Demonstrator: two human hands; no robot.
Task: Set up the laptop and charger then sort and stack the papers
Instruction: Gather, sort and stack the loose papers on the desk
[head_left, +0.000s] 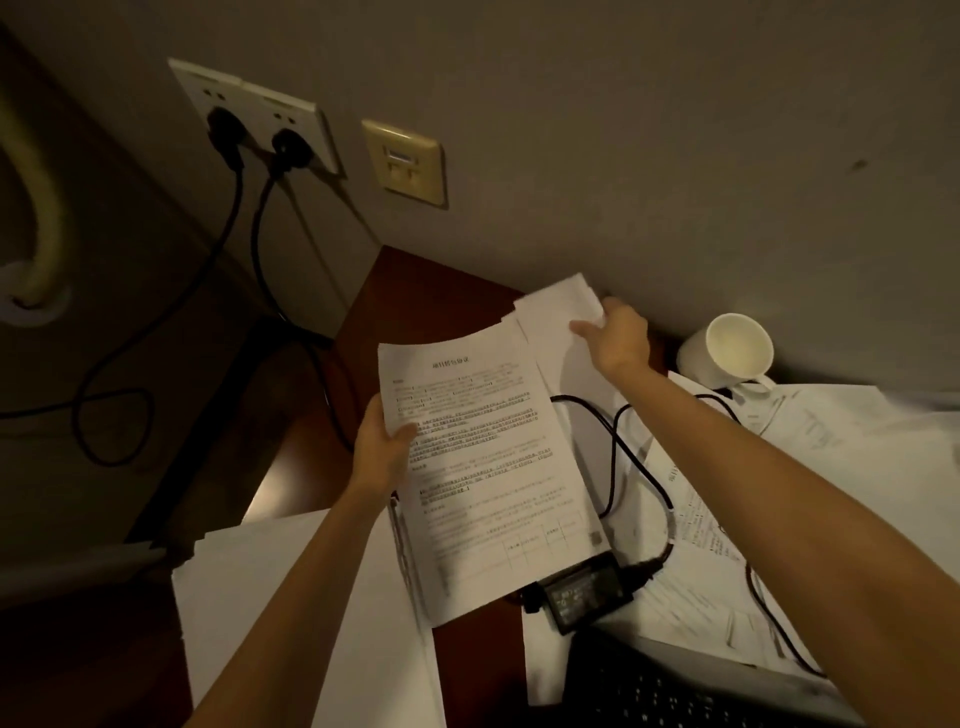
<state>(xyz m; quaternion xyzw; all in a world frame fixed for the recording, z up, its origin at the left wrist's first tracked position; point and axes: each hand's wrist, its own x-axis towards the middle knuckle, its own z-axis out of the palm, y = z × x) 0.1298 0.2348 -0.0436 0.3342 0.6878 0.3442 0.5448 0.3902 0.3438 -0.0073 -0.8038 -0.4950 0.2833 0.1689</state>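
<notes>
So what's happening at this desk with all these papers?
A person is sorting papers. The left hand grips a printed sheaf above the desk, while the right hand pinches blank sheets near the wall. A charger brick and its cable lie on loose papers, a laptop sits at the near edge, and a white mug stands by the wall.
</notes>
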